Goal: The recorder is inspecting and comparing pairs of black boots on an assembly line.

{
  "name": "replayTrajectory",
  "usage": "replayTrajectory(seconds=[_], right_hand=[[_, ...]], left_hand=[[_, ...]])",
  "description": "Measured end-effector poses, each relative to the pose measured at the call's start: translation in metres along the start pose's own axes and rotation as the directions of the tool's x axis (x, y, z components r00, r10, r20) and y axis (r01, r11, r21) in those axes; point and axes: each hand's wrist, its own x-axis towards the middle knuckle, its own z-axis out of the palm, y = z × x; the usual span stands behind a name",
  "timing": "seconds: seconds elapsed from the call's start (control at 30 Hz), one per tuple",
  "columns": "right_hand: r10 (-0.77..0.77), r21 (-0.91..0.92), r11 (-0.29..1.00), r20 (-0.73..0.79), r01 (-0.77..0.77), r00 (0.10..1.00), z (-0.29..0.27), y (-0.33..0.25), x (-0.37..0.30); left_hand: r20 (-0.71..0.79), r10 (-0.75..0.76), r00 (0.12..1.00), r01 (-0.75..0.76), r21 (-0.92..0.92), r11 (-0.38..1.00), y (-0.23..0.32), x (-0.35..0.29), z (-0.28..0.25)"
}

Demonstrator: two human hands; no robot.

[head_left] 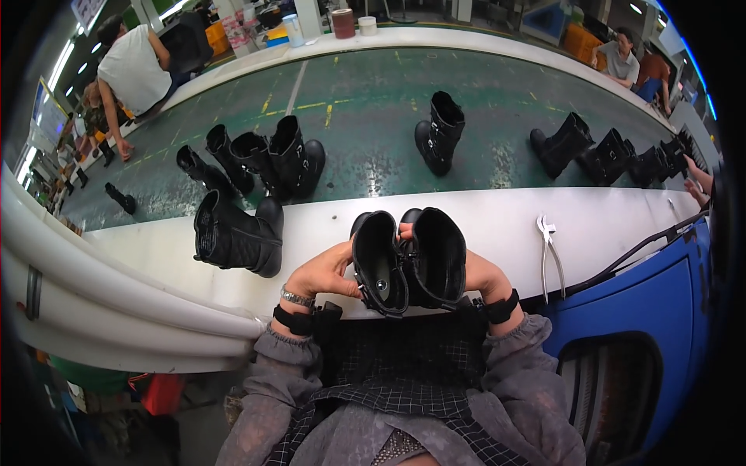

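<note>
Two black boots stand side by side in front of me at the white ledge, their open tops facing up. My left hand (330,272) grips the left boot (381,268) from its outer side, thumb near a buckle. Around the right boot (437,260) is my right hand (483,278), mostly hidden behind the shaft; a fingertip shows between the two boots. To the left, another pair of black boots (237,233) rests on the ledge, one lying on its side. Metal pliers (550,256) lie on the ledge to the right.
Beyond the white ledge (497,213) runs a green belt (373,116) carrying several buckled black boots (441,132). A blue machine (637,287) stands at my right, with a black cable along it. White curved panels (116,279) flank my left. Other people sit across the belt.
</note>
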Motion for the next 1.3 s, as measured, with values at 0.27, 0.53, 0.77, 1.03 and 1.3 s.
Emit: replayTrajectory(seconds=[0.27, 0.53, 0.77, 1.03, 1.3], right_hand=[[0.034, -0.241, 0.969, -0.103, -0.059, 0.994, 0.002, 0.018, 0.002], [0.113, 0.512, 0.858, -0.146, -0.023, 0.983, 0.008, -0.001, 0.000], [0.232, 0.682, 0.731, -0.264, 0.011, 0.936, -0.006, -0.014, 0.016], [0.321, 0.804, 0.595, -0.225, -0.011, 0.920, -0.016, -0.007, 0.025], [0.326, 0.777, 0.629, -0.268, 0.003, 0.906, -0.018, -0.006, 0.021]], left_hand=[[-0.184, -0.046, 0.982, 0.015, -0.171, 0.985, -0.003, 0.011, 0.021], [-0.243, -0.035, 0.969, -0.063, -0.384, 0.921, 0.020, 0.034, 0.041], [-0.274, -0.281, 0.920, -0.064, -0.812, 0.581, 0.023, 0.072, 0.035], [-0.172, -0.232, 0.958, -0.079, -0.929, 0.361, 0.011, 0.079, 0.034], [-0.217, -0.254, 0.942, -0.087, -0.894, 0.439, 0.012, 0.082, 0.039]])
